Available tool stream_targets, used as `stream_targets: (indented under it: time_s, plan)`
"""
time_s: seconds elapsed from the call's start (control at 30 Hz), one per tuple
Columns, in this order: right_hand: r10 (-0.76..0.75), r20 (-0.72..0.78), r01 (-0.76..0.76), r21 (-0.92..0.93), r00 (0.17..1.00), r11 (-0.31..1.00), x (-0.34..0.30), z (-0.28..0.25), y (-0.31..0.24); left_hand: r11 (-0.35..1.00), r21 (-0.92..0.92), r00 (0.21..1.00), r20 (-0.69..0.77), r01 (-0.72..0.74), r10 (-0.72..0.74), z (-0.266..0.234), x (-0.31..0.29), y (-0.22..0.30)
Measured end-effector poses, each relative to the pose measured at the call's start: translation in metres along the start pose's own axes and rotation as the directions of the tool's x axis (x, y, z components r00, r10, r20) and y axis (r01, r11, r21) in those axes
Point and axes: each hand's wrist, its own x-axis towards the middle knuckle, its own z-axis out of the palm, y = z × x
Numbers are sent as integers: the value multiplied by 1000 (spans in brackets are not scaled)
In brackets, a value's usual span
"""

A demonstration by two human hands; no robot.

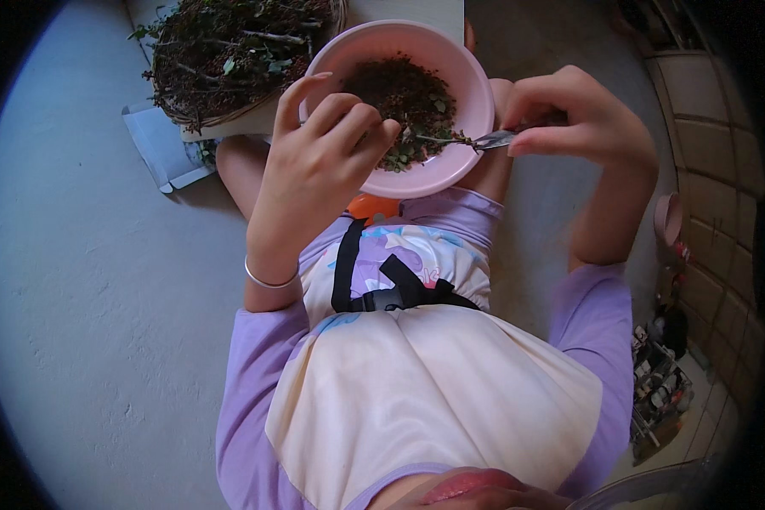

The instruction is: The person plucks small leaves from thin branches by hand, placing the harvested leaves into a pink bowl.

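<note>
Sprig (444, 139) stretches across the right part of the pink bowl (466, 85), probably so loose bits drop inside. Apparently pinching one end, the left hand (319, 149) arches over the bowl's left rim, outer finger lifted. Beyond its right rim, the right hand (582, 119) bends inward, gripping a metal blade (495, 139) against the sprig's tip. Upper left of the bowl, branches (229, 64) lie heaped, seemingly within easy reach.
</note>
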Motion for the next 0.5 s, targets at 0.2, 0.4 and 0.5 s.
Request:
stream_targets:
  time_s: [0.2,0.4,0.5]
  plan:
    - [43,54,-28,-251,998,968,18,0,-5,999,-16,993,114,-30,31,-1,0,2]
    - [137,111,-89,-356,984,930,25,-4,-14,999,-24,984,171,-40,43,-3,2,2]
    - [161,111,-109,-371,981,922,26,-2,-16,998,-35,982,183,-44,50,-2,2,2]
